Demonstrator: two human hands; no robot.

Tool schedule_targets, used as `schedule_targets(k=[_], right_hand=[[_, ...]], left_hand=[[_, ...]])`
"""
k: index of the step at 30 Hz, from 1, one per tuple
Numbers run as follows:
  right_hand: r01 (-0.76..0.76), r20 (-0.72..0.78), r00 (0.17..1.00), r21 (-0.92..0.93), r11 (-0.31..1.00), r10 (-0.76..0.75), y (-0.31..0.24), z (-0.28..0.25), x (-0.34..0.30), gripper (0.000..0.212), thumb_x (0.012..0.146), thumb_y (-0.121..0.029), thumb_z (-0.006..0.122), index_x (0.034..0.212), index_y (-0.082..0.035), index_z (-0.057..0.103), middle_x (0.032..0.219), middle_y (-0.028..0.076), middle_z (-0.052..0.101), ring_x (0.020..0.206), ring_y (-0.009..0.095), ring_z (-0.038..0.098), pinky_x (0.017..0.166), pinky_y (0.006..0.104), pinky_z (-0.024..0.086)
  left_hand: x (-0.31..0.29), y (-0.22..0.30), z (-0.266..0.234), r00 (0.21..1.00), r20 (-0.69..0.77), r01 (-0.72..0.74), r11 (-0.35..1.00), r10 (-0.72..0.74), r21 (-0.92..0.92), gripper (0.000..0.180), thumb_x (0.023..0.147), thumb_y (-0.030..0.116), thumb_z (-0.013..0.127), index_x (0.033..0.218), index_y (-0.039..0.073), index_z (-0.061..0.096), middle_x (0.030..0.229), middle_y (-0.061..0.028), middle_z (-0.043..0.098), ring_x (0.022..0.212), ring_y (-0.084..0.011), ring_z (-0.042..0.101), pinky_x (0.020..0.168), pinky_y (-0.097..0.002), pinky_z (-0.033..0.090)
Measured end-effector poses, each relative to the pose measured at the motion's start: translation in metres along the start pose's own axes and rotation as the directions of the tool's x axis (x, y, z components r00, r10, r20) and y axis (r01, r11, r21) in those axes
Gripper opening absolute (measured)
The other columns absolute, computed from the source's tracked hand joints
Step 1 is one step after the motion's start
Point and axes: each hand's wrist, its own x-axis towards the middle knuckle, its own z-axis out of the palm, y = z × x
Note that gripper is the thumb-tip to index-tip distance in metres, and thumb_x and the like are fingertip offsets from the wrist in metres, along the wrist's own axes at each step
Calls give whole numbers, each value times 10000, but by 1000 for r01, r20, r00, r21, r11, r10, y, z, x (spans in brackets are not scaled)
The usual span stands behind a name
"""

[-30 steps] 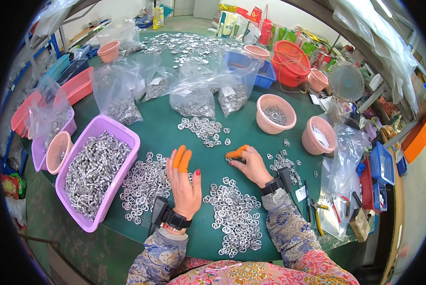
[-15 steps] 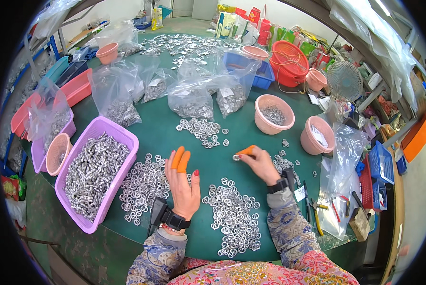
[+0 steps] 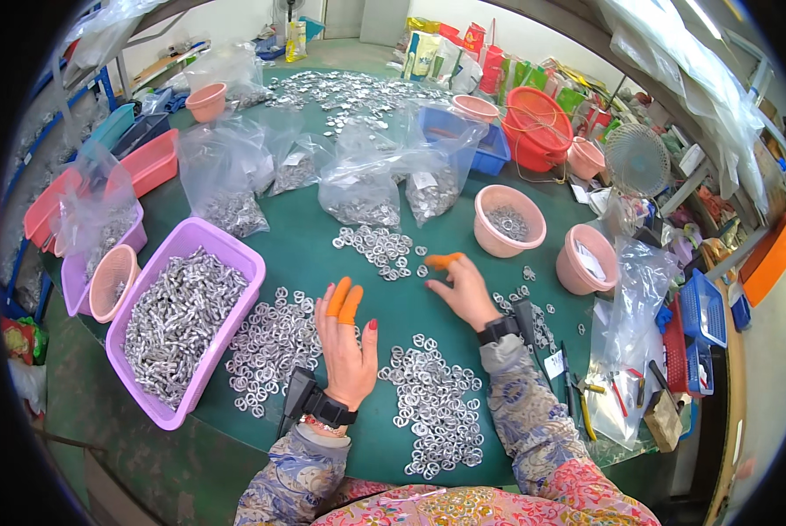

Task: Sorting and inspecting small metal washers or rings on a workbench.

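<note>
1. Left hand (image 3: 347,346) lay flat and open at frame centre, fingers spread, orange finger cots on two fingers; held nothing. It sat between two heaps of small metal rings.
2. Right hand (image 3: 465,289) reached up-right of centre, orange-capped fingertips (image 3: 444,260) drawn together near a few loose rings by the small ring cluster (image 3: 377,246). Couldn't tell whether a ring was pinched; too small to resolve.
3. Ring heaps: one left of the left hand (image 3: 269,351), one lower centre (image 3: 432,414) just below both wrists. Both looked sizeable, so by my read plenty was left to go through.
4. Purple tub (image 3: 235,249) at left was heaped with grey metal parts, looked nearly full.
5. Pink pot (image 3: 509,221) above the right hand held only a shallow layer of rings; second pink pot (image 3: 583,260) to its right held something pale, unclear what.
6. Clear bags of parts (image 3: 358,188) stood in the upper centre, more loose rings spread across the green counter (image 3: 305,237) toward the top. Judged: early-to-mid progress, bulk stock remaining.
</note>
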Motion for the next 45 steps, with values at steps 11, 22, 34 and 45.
schedule_targets(k=[11,22,34,45], right_hand=[[-53,174,984,64,997,41,1,-4,-10,199,869,-203,741,995,-51,767,975,131,653,965,314,589,843,411,477],[-185,185,971,192,964,149,-4,-15,-24,244,852,-186,765,1089,-129,776,954,98,626,922,263,575,797,365,487],[65,45,997,6,998,-66,-15,-4,-34,294,778,-112,801,1070,-127,770,1006,83,620,916,269,572,785,363,489],[-476,549,822,517,711,151,-38,-46,-24,277,875,-101,754,1137,-17,719,886,-27,661,757,53,529,706,248,452]], left_hand=[[-2,-3,-2,1000,-4,0,1000,0,0,483,1004,212,535,1407,-42,459,1491,-221,432,1418,-427,338,1180,-591,197],[-2,-2,-4,999,21,42,999,-42,-10,477,999,181,533,1410,-49,453,1499,-223,422,1418,-429,335,1185,-588,191],[-1,-2,-3,999,10,31,999,-31,-29,469,1003,176,530,1405,-56,460,1489,-231,435,1403,-435,358,1181,-575,205],[-1,-1,-4,1000,-3,17,999,-17,-41,458,1004,178,536,1398,-48,474,1481,-231,447,1375,-434,384,1165,-554,245]])
